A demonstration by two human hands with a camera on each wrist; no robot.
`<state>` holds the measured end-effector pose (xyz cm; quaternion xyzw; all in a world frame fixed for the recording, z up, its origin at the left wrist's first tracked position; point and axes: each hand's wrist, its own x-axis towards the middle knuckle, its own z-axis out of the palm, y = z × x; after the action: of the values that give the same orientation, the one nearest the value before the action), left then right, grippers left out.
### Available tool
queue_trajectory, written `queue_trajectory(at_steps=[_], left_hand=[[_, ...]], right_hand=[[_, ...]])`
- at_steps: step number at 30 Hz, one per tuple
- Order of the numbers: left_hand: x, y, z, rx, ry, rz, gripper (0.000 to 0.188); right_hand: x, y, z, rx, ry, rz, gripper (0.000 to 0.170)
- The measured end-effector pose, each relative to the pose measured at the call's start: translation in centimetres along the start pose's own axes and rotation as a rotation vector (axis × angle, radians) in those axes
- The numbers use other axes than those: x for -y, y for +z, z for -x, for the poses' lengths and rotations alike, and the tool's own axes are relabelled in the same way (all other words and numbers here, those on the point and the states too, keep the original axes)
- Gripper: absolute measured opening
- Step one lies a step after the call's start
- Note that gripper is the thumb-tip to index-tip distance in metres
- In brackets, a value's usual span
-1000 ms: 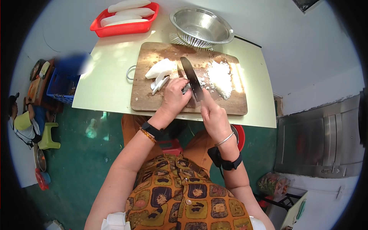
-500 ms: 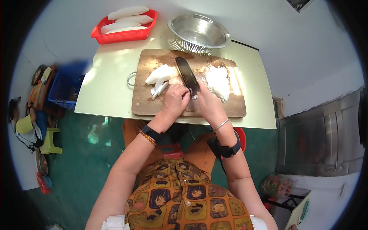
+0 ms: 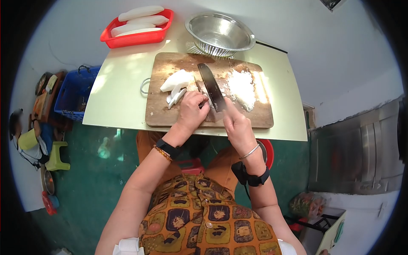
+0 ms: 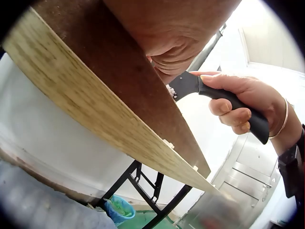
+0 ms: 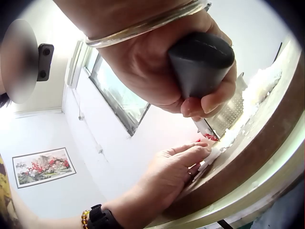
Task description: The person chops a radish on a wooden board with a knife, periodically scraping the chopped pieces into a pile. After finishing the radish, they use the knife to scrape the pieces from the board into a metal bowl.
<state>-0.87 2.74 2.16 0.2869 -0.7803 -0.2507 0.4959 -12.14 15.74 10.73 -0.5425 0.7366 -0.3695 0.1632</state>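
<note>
My right hand (image 3: pixel 238 127) grips the black handle (image 5: pixel 200 62) of a kitchen knife (image 3: pixel 211 87), its dark broad blade slanting over the cutting board (image 3: pixel 165 117). Just left of the blade, my left hand (image 3: pixel 192 111) bends its fingers over white radish strips (image 5: pixel 205 167), which it holds on the board; they are mostly hidden under it in the head view. A large radish chunk (image 3: pixel 176 80) and several radish slices (image 3: pixel 175 98) lie left of that hand. Finely chopped radish (image 3: pixel 242 89) is heaped on the right of the board, and bits cling to the blade.
Behind the board, a red basket (image 3: pixel 140 40) holds several long white radishes (image 3: pixel 142 20), beside a metal colander (image 3: pixel 221 34). The board lies near the front edge of the pale table (image 3: pixel 114 93). A blue crate (image 3: pixel 72 93) and a person (image 3: pixel 29 136) are at the left.
The knife and right hand shift left toward the left hand, then back right, with the blade rocking. The left hand stays nearly in place on the board.
</note>
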Motion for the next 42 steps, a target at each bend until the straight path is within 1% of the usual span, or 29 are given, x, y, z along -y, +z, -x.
queue_trajectory(at_steps=[2,5,16,20,22,23,26,28,29,32,33,36,39,42], left_hand=[[0.2,0.1,0.0,0.002,0.020,-0.008,0.008],[0.2,0.3,0.0,0.004,0.035,-0.017,0.007],[0.1,0.2,-0.1,0.005,0.050,-0.036,0.007],[-0.2,0.1,-0.2,0.027,0.008,0.000,0.005],[-0.1,0.1,-0.3,0.041,-0.002,0.006,0.005],[-0.1,0.1,-0.2,0.043,0.000,-0.009,0.006],[0.0,0.2,-0.3,0.051,0.007,-0.027,0.008],[0.2,0.2,-0.1,0.049,-0.004,-0.010,0.009],[0.2,0.2,0.0,0.038,0.019,0.005,0.009],[-0.1,0.0,0.0,-0.017,0.005,0.059,0.012],[-0.2,-0.2,0.0,0.019,-0.063,0.055,0.021],[-0.6,-0.2,-0.3,-0.070,-0.060,0.086,0.029],[-0.7,-0.3,-0.4,-0.075,-0.056,0.067,0.034],[-0.3,-0.1,-0.4,-0.133,0.060,-0.085,0.032]], right_hand=[[-0.1,0.1,0.1,0.015,0.000,-0.003,0.040],[-0.4,0.5,0.1,-0.016,-0.043,-0.013,0.040],[0.1,0.2,0.2,0.021,-0.007,0.003,0.041],[0.1,0.2,0.0,0.045,-0.004,0.005,0.041],[-0.3,0.9,-0.6,0.037,-0.046,0.065,0.039],[-0.4,1.3,-1.0,0.032,-0.068,0.095,0.039],[0.4,2.0,-2.5,0.069,-0.005,0.175,0.037],[-1.0,2.3,-3.6,0.019,-0.064,0.170,0.038],[-1.6,2.4,-3.8,-0.004,-0.096,0.166,0.038],[-0.7,1.3,-2.8,0.005,0.047,-0.014,0.040],[-0.8,1.1,-2.5,0.011,0.111,-0.063,0.041],[-0.3,0.1,-1.7,-0.017,0.073,-0.071,0.041],[-0.3,-0.2,-1.2,-0.045,0.033,-0.041,0.041],[-0.7,-0.1,-1.0,-0.072,-0.050,0.012,0.041]])
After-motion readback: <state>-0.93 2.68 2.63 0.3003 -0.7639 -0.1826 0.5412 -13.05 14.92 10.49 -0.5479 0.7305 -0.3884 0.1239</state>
